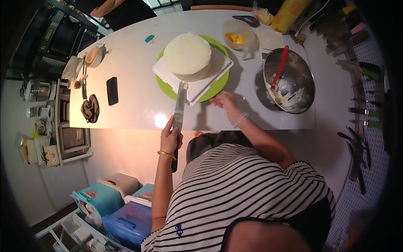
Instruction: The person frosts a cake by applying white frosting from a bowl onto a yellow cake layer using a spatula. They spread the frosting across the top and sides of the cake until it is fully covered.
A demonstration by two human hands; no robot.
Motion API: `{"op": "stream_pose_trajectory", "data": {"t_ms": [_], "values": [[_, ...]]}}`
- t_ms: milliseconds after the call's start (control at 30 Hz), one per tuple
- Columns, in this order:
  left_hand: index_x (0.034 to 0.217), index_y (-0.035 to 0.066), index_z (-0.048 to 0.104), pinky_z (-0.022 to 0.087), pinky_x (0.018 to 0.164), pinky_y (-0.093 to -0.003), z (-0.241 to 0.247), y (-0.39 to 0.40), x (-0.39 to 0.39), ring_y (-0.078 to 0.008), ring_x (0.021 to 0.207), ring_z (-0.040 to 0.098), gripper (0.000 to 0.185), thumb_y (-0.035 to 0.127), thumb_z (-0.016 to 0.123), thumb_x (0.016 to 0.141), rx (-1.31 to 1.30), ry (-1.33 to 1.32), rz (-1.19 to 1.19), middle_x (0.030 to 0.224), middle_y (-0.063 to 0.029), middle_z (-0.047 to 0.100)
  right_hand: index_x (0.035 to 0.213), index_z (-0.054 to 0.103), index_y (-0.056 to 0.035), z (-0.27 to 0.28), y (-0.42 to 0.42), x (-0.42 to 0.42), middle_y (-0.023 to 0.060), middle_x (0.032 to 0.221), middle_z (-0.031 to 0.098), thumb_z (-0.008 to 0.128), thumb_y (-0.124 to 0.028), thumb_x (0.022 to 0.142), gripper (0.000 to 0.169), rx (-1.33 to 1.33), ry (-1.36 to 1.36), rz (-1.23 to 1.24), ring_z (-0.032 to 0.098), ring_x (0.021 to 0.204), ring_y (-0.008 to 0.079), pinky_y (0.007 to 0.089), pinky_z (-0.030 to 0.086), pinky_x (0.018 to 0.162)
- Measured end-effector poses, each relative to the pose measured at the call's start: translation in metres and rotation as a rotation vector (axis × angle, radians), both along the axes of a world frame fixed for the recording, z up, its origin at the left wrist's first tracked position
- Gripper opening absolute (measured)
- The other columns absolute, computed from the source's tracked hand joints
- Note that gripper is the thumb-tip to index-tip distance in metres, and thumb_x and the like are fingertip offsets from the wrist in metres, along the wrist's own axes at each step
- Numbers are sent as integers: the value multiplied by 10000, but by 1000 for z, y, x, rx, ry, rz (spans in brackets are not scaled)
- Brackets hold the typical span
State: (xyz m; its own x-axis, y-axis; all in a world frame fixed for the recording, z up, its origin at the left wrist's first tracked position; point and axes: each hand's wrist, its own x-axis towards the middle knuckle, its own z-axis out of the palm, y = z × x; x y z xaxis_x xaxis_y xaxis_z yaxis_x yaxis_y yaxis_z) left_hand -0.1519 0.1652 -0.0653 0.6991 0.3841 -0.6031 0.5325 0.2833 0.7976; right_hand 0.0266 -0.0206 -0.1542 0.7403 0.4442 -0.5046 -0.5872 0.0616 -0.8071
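Note:
My left hand (170, 137) grips the dark handle of an offset spatula (180, 105). A bit of cream clings to the blade's tip, close to the lower edge of a round cake (187, 55) coated in pale cream. The cake rests on a white square board (217, 72), which lies on a green round turntable (164, 87). In a clear plastic glove, my right hand (228, 107) holds nothing; its slightly curled fingers are beside the turntable's near right rim. Whether they touch the rim is unclear.
On the right, a steel mixing bowl (289, 80) holds cream and a red spatula (280, 66). Behind it is a plastic container (238, 33) of yellow cubes. A phone (112, 91), dark cloth (90, 108) and small bowl (95, 56) lie left. A person (126, 14) stands across the table.

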Motion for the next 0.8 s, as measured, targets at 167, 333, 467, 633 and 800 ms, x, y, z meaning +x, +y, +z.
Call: {"op": "stream_pose_trajectory", "data": {"t_ms": [167,333,467,633,800], "values": [[1437,134,293,288,316,-244,-4,0,-3,-98,342,366,525,28,384,930,-4,-15,6,520,-36,464,894,643,-108,11,-22,51,-9,747,646,536,-335,850,255,1,-43,-286,563,624,65,204,397,594],[1431,128,306,287,322,-244,-1,-3,-2,-95,344,363,515,31,384,931,-11,4,2,517,-35,463,839,634,-104,7,-19,57,-19,717,634,556,-252,848,167,-34,-122,-136,565,585,61,193,391,565],[1418,123,333,299,321,-253,-3,-9,-6,-113,350,388,532,32,405,899,-38,-20,-58,550,-53,480,796,619,-99,5,-4,34,-16,697,628,561,-197,845,124,-19,-96,-153,578,588,62,186,383,543],[1417,85,325,342,386,-236,43,-34,2,-120,409,412,542,20,410,886,-214,3,-266,576,-58,472,784,605,-51,-5,-12,22,23,678,613,558,-157,844,130,76,-110,-193,585,588,98,218,441,544],[1423,58,303,375,455,-224,70,-61,24,-100,509,440,511,84,412,925,-54,-225,-438,646,-40,504,857,620,-16,13,-4,6,46,729,616,546,-126,865,133,128,-164,-184,572,644,116,257,477,598]]}}
